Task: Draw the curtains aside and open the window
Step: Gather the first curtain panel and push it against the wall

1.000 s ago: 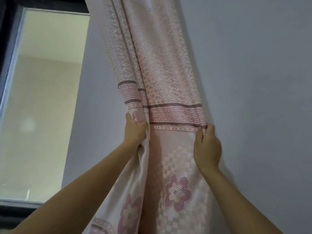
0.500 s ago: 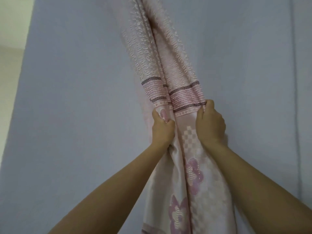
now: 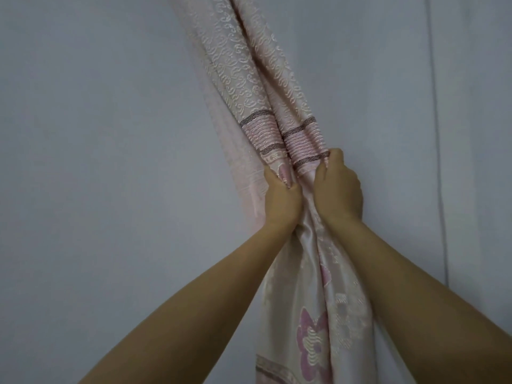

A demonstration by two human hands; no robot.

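Observation:
A pink patterned curtain [image 3: 249,79] hangs against the grey wall, gathered into a narrow bundle. It has swirl embroidery above, dark striped bands at mid-height and pink flowers below. My left hand [image 3: 281,202] grips the bundle's left folds just under the bands. My right hand [image 3: 339,189] grips the right folds, almost touching the left hand. Both fists are closed on the fabric. The window is out of view.
Plain grey wall [image 3: 110,162] fills the left and right of the view. A thin vertical seam or wall corner [image 3: 437,134] runs down at the right.
My hands have drawn together, squeezing the curtain from a wide spread into a tight bundle. The view has swung right, and the window at the left has left the frame.

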